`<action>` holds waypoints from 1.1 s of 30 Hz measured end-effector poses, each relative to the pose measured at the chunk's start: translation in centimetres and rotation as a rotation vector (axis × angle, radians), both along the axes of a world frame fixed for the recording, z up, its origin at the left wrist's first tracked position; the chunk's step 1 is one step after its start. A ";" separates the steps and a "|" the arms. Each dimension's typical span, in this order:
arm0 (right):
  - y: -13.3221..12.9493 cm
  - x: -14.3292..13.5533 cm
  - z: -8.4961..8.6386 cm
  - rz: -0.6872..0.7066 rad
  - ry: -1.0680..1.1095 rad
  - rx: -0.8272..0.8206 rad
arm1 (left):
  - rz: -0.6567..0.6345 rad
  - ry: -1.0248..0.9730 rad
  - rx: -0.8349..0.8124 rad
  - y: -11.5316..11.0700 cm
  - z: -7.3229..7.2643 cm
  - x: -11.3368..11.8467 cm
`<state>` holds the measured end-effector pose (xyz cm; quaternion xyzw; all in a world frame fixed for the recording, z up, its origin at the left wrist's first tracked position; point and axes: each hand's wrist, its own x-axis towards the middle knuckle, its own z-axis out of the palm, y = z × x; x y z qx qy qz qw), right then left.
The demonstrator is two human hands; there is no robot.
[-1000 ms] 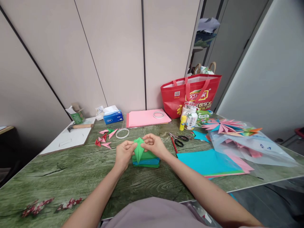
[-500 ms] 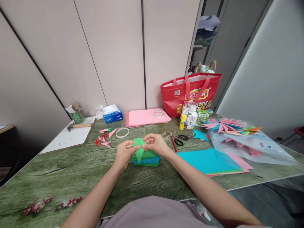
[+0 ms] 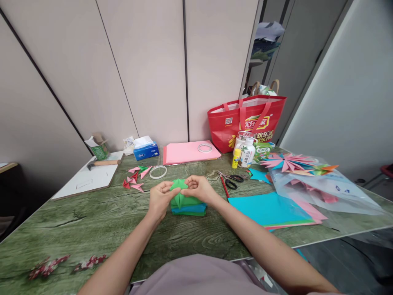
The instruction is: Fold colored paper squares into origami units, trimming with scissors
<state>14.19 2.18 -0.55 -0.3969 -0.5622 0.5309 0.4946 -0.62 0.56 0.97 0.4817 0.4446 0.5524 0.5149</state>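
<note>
Between my two hands is a folded green paper piece (image 3: 179,198), its pointed end toward me. My left hand (image 3: 160,198) pinches its left side with thumb and fingers. On the right side, my right hand (image 3: 199,189) grips it the same way, the two thumbs close together. Under and just behind the piece lies a stack of green and blue paper (image 3: 192,209) on the table. Small folded pink, red and green pieces (image 3: 134,178) lie to the left, beside a white tape roll (image 3: 158,172).
Scissors (image 3: 231,180), a red pencil (image 3: 224,186), a glue stick (image 3: 236,158) and blue sheets (image 3: 270,209) lie right. Farther back are pink sheets (image 3: 187,152), a red bag (image 3: 224,129) and a tissue box (image 3: 146,151). A hammer (image 3: 104,162) rests on a white board (image 3: 82,180).
The green piece has changed shape: its flat upper part now looks rounder and bent, its lower point shorter. My right hand has shifted slightly, and both hands still hold the piece.
</note>
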 end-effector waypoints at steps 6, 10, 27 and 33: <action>-0.9 -0.9 0.2 0.106 0.046 -0.169 | 0.093 0.008 0.055 0.2 -0.2 0.0; -0.9 -1.2 0.0 0.041 0.048 -0.180 | 0.112 0.031 0.069 0.2 -0.3 -0.1; -0.9 -0.5 0.4 0.014 0.012 0.081 | 0.045 -0.087 0.000 0.0 -0.2 -0.1; -0.6 -0.4 0.0 0.032 0.061 0.044 | -0.012 0.030 0.010 0.4 -0.4 -0.4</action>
